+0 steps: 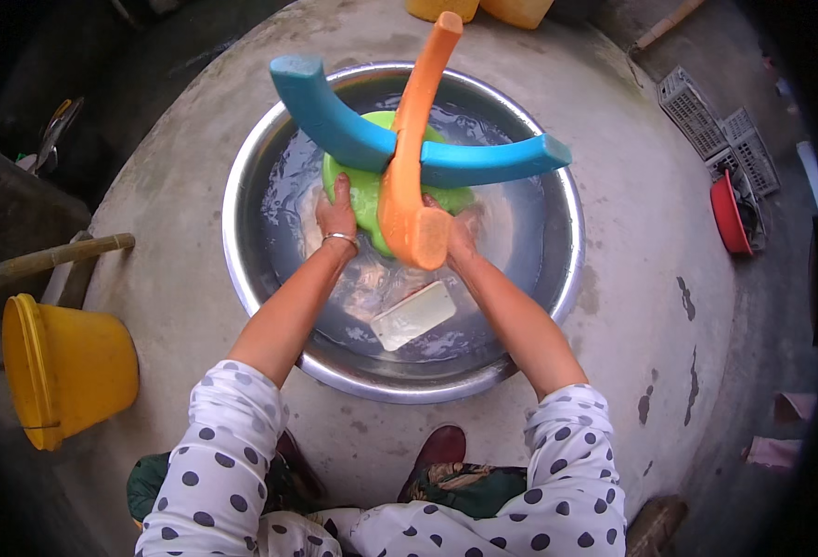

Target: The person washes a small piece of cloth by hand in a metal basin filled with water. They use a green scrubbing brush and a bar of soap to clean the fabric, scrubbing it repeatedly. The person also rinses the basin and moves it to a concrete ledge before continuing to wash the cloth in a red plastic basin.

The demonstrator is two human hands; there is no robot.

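A small plastic stool, upside down, has a green seat (368, 206) and curved legs in blue (497, 162) and orange (405, 153). It dips into cloudy water in a wide metal basin (234, 206). My left hand (336, 218) is closed on the seat's left edge, thumb on the green underside. On the other side, my right hand (457, 230) holds the seat near its right edge, its fingers partly hidden by the orange leg and water. A white rectangular object (414, 316) floats near the basin's front. Something pale below the surface is too blurred to tell.
A yellow bucket (84, 367) lies tilted at the left, below a wooden pole (51, 263). Grey plastic crates (696, 111) and a red basin (729, 215) are at the right. Yellow containers (442, 7) stand at the far edge. The concrete floor (631, 278) has dark wet marks.
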